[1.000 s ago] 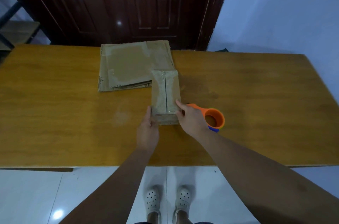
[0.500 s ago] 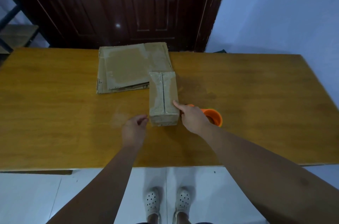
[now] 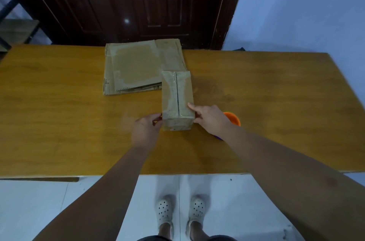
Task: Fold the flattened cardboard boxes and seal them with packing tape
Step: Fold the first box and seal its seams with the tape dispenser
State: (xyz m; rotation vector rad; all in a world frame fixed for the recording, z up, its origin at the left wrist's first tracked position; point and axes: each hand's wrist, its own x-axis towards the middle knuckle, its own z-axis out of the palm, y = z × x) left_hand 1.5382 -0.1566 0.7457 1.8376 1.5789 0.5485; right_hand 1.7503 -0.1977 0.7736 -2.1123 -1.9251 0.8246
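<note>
The folded brown cardboard box [image 3: 173,100] stands on the yellow wooden table [image 3: 59,106]. Our right hand [image 3: 210,120] pinches its right edge, forefinger on top. Our left hand [image 3: 146,129] touches its near corner with curled fingertips, grip unclear.

folded box [image 3: 177,100] between left hand [image 3: 146,128] and right hand [image 3: 211,120] on table [image 3: 59,114], flat cardboard stack [image 3: 134,67] behind
</note>
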